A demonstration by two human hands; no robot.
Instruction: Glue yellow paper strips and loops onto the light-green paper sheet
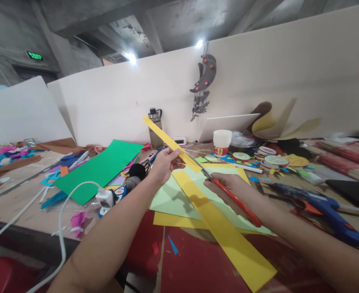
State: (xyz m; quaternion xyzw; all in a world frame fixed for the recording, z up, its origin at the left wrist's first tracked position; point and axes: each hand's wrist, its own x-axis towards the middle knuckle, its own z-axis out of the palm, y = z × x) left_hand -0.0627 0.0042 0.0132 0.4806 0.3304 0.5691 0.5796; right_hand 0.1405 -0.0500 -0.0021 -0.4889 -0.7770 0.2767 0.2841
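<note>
A narrow yellow strip (162, 134) is held aloft above the worktop (188, 260), gripped between thumb and fingers of the left hand (165, 165); its far end is left unsupported, angled up and to the left. Scissors (236, 201) are grasped by the right hand (228, 185), fingers curled about the red handle, with the blades brought against the strip. How far the blades are parted cannot be told.

The strip is judged to be light paper or thin card: no sag is noted, yet easy creasing and tearing are to be expected. It is best taken by a flat pinch near the cut, clear of the blade line. The scissors are judged rigid, heavier than the strip, and are best held by the handle only.

A wider yellow strip (222, 226) is laid across a pale green sheet (164, 195); a similar lightness is presumed, and lifting by the edges is advised.
</note>
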